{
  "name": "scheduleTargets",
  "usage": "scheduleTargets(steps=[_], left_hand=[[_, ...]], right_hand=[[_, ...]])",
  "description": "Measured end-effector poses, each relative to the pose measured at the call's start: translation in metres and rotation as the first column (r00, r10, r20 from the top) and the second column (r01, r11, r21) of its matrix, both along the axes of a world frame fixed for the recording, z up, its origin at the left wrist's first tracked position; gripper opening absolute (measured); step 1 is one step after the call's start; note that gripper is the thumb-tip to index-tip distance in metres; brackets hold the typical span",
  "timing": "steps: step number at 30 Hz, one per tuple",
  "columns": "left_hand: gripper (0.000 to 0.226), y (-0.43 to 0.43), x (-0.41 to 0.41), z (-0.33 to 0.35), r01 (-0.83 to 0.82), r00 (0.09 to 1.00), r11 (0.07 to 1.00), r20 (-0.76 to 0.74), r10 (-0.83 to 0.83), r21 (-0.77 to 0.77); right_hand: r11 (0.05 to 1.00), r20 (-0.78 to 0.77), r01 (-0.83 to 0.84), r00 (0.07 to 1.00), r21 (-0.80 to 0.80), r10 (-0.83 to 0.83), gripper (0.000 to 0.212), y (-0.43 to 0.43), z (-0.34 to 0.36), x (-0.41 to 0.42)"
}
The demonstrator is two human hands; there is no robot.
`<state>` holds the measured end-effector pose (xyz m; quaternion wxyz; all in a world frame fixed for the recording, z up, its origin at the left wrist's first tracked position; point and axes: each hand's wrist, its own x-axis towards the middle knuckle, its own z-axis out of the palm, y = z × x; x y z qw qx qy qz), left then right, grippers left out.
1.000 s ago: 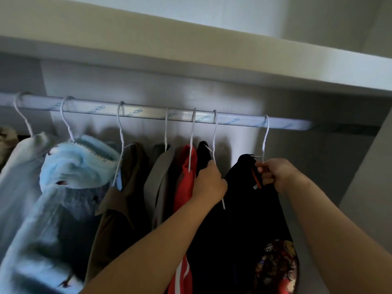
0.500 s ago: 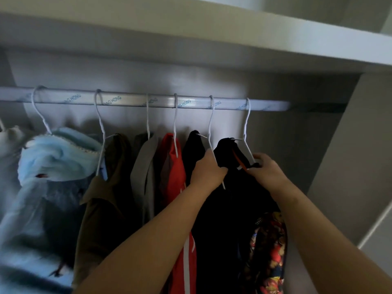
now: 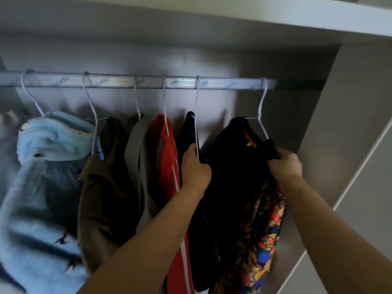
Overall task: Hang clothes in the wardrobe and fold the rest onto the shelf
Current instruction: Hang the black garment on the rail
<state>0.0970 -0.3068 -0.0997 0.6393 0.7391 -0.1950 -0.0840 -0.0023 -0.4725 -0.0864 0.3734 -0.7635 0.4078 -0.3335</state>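
Note:
A silver rail [image 3: 148, 82] runs across the wardrobe with several white wire hangers on it. At its right end hangs a black T-shirt [image 3: 231, 166] with a colourful cartoon print, on a white hanger [image 3: 262, 107]. My right hand [image 3: 284, 164] grips the shirt's black shoulder fabric by the hanger's right arm. My left hand [image 3: 195, 166] holds the wire of the neighbouring hanger [image 3: 197, 115], which carries a dark garment [image 3: 187, 132].
Left of these hang a red garment with white stripes [image 3: 169, 149], a grey one [image 3: 137, 149], an olive-brown one [image 3: 101, 187] and a fluffy light-blue one [image 3: 42, 177]. A shelf [image 3: 275, 15] spans overhead. The wardrobe's side panel [image 3: 343, 124] stands close on the right.
The black T-shirt's hanger has slid right along the rail, widening the gap to the dark garment's hanger. My right hand moved right with it; the view shifted right and lower.

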Motion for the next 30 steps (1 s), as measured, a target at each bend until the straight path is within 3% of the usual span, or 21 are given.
scheduleTargets(steps=[4,7,12,21,30], left_hand=[[0.073,0.005,-0.001,-0.002,0.017,0.999,1.000,0.029,-0.017,0.025],[0.077,0.001,-0.006,-0.006,0.118,0.992,0.991,0.042,-0.121,0.062],[0.081,-0.009,-0.011,-0.004,0.170,0.983,0.983,0.060,-0.174,0.062],[0.081,-0.014,-0.033,-0.012,0.103,0.988,0.992,0.109,-0.111,0.080],[0.082,0.022,-0.101,-0.044,0.015,0.996,0.995,0.089,-0.024,0.102]], right_hand=[[0.998,-0.008,0.010,1.000,-0.059,-0.011,0.035,0.000,-0.001,0.001],[0.989,-0.012,-0.144,0.990,-0.018,0.144,0.039,0.011,-0.004,0.010],[0.931,-0.053,-0.351,0.936,-0.100,0.347,0.043,0.024,-0.009,0.022],[0.957,0.039,-0.284,0.957,-0.055,0.286,0.048,0.036,-0.019,0.005],[0.964,0.175,-0.264,0.949,-0.020,0.263,0.035,0.092,-0.058,-0.066]])
